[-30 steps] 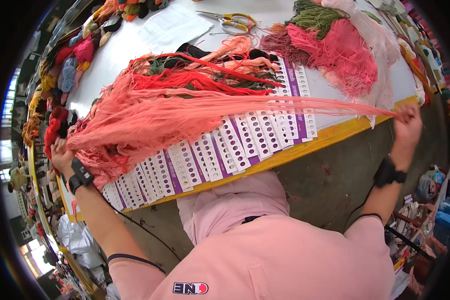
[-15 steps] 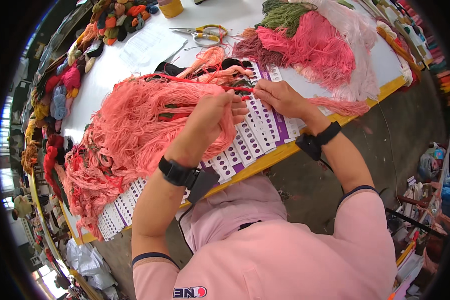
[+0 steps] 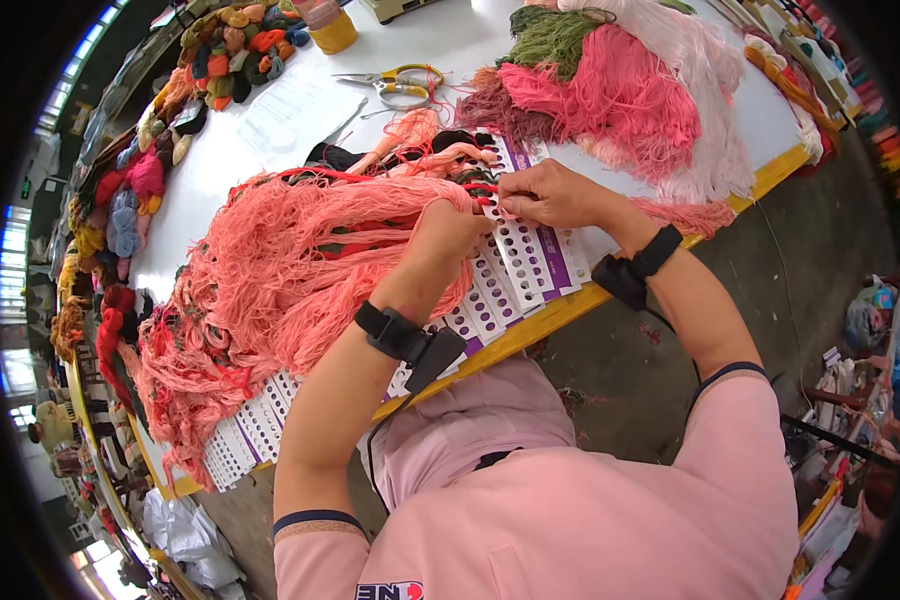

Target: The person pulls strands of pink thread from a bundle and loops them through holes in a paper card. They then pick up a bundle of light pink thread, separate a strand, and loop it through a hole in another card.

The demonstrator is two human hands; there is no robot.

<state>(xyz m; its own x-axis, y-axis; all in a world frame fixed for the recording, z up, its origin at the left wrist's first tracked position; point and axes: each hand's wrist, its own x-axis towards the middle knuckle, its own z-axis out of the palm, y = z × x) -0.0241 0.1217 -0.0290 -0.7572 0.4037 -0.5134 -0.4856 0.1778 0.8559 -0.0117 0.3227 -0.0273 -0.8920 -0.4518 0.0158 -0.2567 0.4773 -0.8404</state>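
Note:
Salmon-pink thread (image 3: 300,230) lies in a big loose heap over a row of white cards with punched holes (image 3: 520,262). My left hand (image 3: 452,228) is closed at the heap's right end, its fingertips at the holes of a card and mostly hidden. Strands run into its grip. Close beside it, my right hand (image 3: 548,194) pinches at the same card, thumb and forefinger together; what lies between them is too small to make out. Red and dark green strands (image 3: 478,190) show by the holes just left of my right fingers.
Yellow-handled scissors (image 3: 400,84) and paper sheets (image 3: 295,105) lie beyond the heap. Pink, green and white yarn hanks (image 3: 635,95) cover the right rear. Several coloured skeins (image 3: 225,55) line the far left. A yellow edge (image 3: 560,312) borders the table at my side.
My left hand has moved right to the card and its fingers, earlier apart, have closed. My right hand stays pinched by the holes, now almost touching the left. The view has shifted slightly.

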